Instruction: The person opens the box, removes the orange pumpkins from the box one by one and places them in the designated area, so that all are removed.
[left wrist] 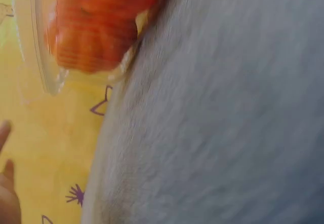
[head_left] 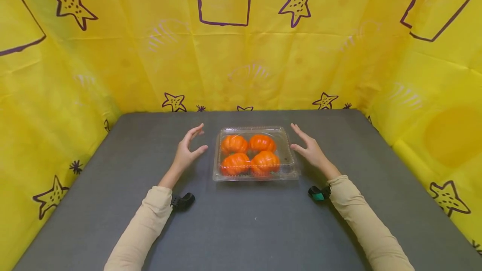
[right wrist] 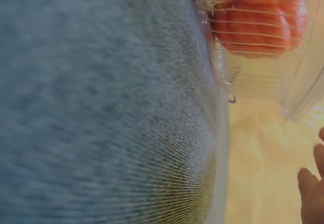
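Nearest the camera, two beige sleeves (head_left: 139, 225) enter from the lower edge, angled inward, over a dark grey table surface (head_left: 241, 225). At the left cuff is a black wrist-worn fitting (head_left: 183, 201); at the right cuff, a similar black fitting with a teal patch (head_left: 319, 194). Forward of the cuffs, the left hand (head_left: 186, 145) is raised at the left of a clear plastic container (head_left: 256, 177), thumb and fingers parted, with a gap between hand and container. The right hand (head_left: 309, 147) is just beside the container's right side, thumb and fingers likewise spread; the right wrist view shows its fingertips apart from the plastic. Each hand holds nothing. The container rests on the table between the hands, its long side facing the person. Inside, four orange, ribbed, pumpkin-like items (head_left: 235, 164) are arranged two in front and two behind, visible through the clear plastic. Both wrist views show the items through the container's end walls, somewhat blurred. Beyond the container lies the table's far edge. Behind it and along both sides stands yellow cloth (head_left: 211, 83), printed with dark purple starfish outlines (head_left: 174, 102), spiky marks and pale shell-like figures.
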A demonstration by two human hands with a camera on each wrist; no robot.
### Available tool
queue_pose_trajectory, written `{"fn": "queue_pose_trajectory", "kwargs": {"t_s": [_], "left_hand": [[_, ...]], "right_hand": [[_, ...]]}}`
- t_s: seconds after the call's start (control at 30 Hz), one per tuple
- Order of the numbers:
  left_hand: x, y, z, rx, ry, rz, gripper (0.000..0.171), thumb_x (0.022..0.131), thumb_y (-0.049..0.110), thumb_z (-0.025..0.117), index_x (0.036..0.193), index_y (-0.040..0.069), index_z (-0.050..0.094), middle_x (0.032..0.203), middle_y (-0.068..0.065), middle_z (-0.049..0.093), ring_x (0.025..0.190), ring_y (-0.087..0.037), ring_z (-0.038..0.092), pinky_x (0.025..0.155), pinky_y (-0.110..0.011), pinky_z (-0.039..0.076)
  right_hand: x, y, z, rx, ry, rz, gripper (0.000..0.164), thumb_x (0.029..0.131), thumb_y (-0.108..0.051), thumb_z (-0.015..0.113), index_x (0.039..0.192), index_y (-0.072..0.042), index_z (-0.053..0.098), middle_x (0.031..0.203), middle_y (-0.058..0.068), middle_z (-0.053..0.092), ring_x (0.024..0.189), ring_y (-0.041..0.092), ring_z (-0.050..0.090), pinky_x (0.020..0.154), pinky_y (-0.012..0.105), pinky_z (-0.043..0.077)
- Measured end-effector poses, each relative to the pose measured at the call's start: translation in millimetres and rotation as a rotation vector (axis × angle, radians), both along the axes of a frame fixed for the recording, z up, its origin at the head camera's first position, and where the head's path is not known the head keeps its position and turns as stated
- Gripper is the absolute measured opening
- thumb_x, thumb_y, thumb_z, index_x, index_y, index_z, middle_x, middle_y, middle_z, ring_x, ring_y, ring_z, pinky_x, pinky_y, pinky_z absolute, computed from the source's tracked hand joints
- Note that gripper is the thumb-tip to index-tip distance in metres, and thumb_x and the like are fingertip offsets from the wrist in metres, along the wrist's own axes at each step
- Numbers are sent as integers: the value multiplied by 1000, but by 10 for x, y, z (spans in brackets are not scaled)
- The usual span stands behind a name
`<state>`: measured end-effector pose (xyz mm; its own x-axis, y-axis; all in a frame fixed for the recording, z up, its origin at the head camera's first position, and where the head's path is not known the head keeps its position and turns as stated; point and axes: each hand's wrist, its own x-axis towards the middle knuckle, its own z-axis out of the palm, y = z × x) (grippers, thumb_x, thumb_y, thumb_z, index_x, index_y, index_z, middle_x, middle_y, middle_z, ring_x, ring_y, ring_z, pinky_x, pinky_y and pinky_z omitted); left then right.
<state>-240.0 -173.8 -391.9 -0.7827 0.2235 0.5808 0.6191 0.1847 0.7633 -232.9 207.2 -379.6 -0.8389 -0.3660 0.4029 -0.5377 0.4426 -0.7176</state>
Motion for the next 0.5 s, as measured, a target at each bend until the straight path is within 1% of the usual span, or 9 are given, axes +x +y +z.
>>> {"fn": "queue_pose_trajectory", "kwargs": {"t_s": [0.07, 0.13, 0.2, 0.27, 0.33, 0.4, 0.47, 0.5], "left_hand": [[61, 28, -36, -5, -5, -47, 56, 76, -9, 62, 125, -16, 36, 130, -30, 36, 115, -44, 36, 101, -46, 21], [131, 57, -86, -11, -23, -108, 57, 79, -3, 63, 126, -17, 34, 132, -32, 31, 119, -45, 31, 102, -42, 20], [192, 84, -141, -18, -49, -176, 64, 82, 9, 65, 128, -18, 29, 135, -34, 24, 125, -44, 22, 104, -39, 16], [231, 109, -188, -8, -77, -238, 73, 84, 20, 65, 130, -19, 24, 136, -35, 19, 127, -44, 16, 104, -42, 12], [239, 126, -237, 19, -116, -297, 77, 85, 25, 63, 132, -18, 19, 137, -35, 15, 127, -44, 13, 103, -49, 10], [224, 129, -297, 41, -158, -340, 78, 85, 24, 62, 134, -16, 16, 138, -34, 13, 127, -45, 13, 101, -53, 9], [200, 118, -370, 64, -194, -381, 78, 85, 22, 62, 135, -15, 14, 139, -33, 11, 127, -45, 12, 100, -53, 9], [188, 111, -408, 68, -204, -393, 79, 85, 22, 62, 135, -14, 13, 140, -32, 10, 127, -45, 12, 100, -51, 10]], "right_hand": [[35, 7, -25, -28, 4, 49, 60, 89, -17, 56, 133, 12, 27, 137, 29, 24, 126, 42, 21, 99, 55, 17], [76, 15, -58, -56, -5, 106, 62, 90, -21, 55, 132, 14, 27, 136, 32, 25, 125, 44, 21, 98, 55, 18], [105, 23, -106, -81, -20, 158, 66, 90, -26, 54, 132, 16, 25, 136, 33, 24, 125, 45, 21, 97, 54, 18], [118, 34, -163, -106, -23, 202, 70, 89, -30, 55, 131, 17, 24, 136, 34, 22, 124, 46, 19, 97, 52, 18], [104, 58, -250, -146, -20, 239, 74, 88, -32, 55, 132, 17, 23, 136, 34, 20, 125, 46, 17, 98, 50, 17], [91, 86, -346, -187, -15, 273, 76, 86, -34, 56, 133, 15, 22, 137, 33, 19, 126, 44, 16, 100, 46, 16], [84, 115, -444, -228, -22, 314, 77, 85, -33, 57, 134, 14, 20, 138, 32, 17, 127, 41, 15, 101, 42, 15], [81, 128, -493, -247, -29, 332, 78, 85, -32, 58, 135, 13, 20, 139, 31, 16, 128, 39, 14, 102, 41, 15]]}}
